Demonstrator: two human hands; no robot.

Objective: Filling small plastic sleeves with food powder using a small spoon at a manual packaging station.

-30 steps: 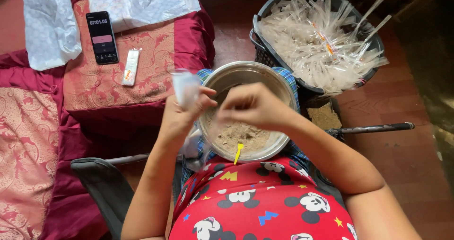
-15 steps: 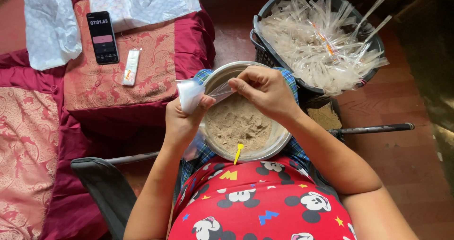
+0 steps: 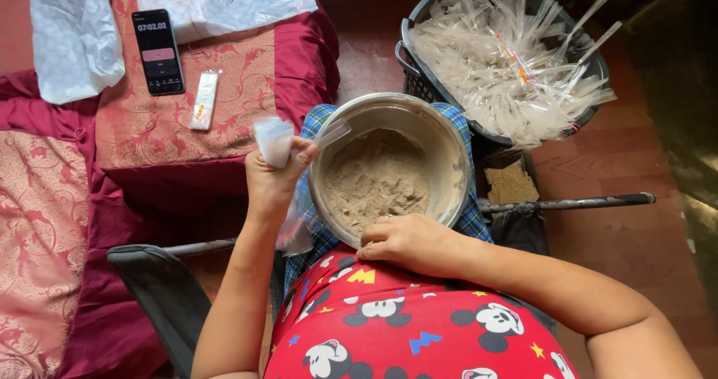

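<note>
Bowl: steel bowl [image 3: 449,162] rests on the lap, filled with tan powder [image 3: 378,181]; nothing visible holds it in place there.
Left hand: left hand [image 3: 273,181] is at 9 o'clock of the bowl, fingers [image 3: 303,153] closed around a bunch of thin clear bags [image 3: 273,140], one bag tip reaching over the rim.
Right hand: right hand [image 3: 404,241] lies at the 6 o'clock rim, fingers curled down; I cannot tell whether they hold something small.
Basket: dark basket [image 3: 410,50] at 1 o'clock of the bowl, full of long filled packets [image 3: 508,65].
Bed: phone [image 3: 158,51] and small white packet [image 3: 204,100] lie on the red cloth at 10 o'clock.
Risk, bowl: I judge a push on the near rim could tip the bowl and spill powder on the lap.
Risk, bags: the bags look slippery; a loose grip could drop some into the powder or on the floor.
Risk, dust: the powder seems fine, so a quick movement may scatter it.
</note>
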